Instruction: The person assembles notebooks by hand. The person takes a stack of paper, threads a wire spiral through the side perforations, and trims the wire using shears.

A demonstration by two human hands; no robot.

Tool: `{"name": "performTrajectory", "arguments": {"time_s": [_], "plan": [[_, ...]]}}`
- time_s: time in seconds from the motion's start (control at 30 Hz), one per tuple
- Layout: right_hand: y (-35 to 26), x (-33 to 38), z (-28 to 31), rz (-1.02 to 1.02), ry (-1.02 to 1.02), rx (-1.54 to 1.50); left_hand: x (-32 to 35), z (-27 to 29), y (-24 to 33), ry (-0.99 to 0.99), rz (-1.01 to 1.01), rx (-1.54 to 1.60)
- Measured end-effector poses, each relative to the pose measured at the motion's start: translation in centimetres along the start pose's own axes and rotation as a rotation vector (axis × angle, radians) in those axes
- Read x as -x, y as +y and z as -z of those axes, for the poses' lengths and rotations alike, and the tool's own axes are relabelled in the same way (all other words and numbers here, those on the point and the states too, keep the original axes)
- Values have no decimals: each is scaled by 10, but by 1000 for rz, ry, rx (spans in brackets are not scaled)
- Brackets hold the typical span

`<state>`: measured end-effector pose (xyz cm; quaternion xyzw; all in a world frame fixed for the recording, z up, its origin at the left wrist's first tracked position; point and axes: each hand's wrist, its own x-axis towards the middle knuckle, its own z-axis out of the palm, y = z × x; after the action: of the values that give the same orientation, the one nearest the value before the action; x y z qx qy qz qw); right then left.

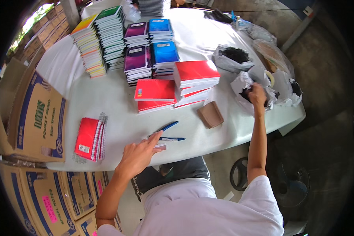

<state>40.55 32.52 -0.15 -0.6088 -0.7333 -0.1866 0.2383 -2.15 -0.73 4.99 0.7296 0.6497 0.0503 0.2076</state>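
Observation:
My left hand (pixel 139 152) lies flat on the white table (pixel 118 114), fingers apart, its fingertips over a small white object next to two blue pens (pixel 170 132). My right hand (pixel 257 94) reaches out to the right into a crumpled white plastic bag (pixel 244 84) with dark contents; what the fingers hold is hidden. A small brown pouch (pixel 210 114) lies between the two hands. Red spiral notebooks (pixel 91 139) sit in a short leaning stack to the left of my left hand.
Stacks of red notebooks (pixel 194 76), blue and purple ones (pixel 150 55) and tall mixed stacks (pixel 100 39) fill the table's far half. More plastic bags (pixel 271 59) crowd the right end. Cardboard boxes (pixel 39 118) stand at the left; a fan (pixel 291 188) is on the floor.

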Motion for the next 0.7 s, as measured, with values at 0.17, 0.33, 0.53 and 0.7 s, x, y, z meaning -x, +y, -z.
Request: {"name": "performTrajectory", "arguments": {"time_s": [0.17,0.33,0.53,0.7], "plan": [[-18,4,-16,7,-213,10,4,-7,-6,97,-22,3],[-13,-13,11,-40,-188,88,4,-6,-5,137,-34,-20],[-33,-26,56,196,543,33,3,-12,-8,249,-104,10],[-141,23,116,419,192,-546,4,-16,-5,220,5,-1]]}}
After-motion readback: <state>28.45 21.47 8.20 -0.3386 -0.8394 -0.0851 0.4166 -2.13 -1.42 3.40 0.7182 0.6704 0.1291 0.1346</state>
